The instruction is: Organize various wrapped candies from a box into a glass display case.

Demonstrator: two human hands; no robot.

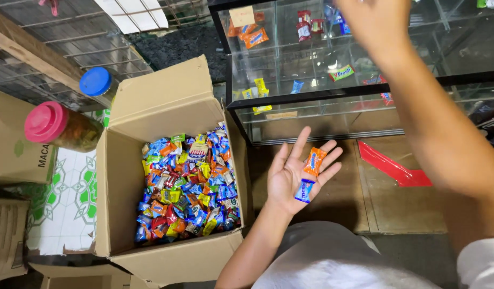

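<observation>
Far left, a jar with a pink lid lay tilted on a closed carton, and a blue-lidded jar stood just behind it. Next came the open cardboard box, its floor heaped with small wrapped candies in blue, orange, yellow and red. Right of the box, the left hand was turned palm up, fingers spread wide and flat, not gripping. On it rested an orange candy packet across the fingers and a blue candy packet nearer the palm. Behind stood a glass display case with a few packets on its shelves. Up top, the right hand was raised against the case, blurred and cut by the frame, so its grip could not be told.
</observation>
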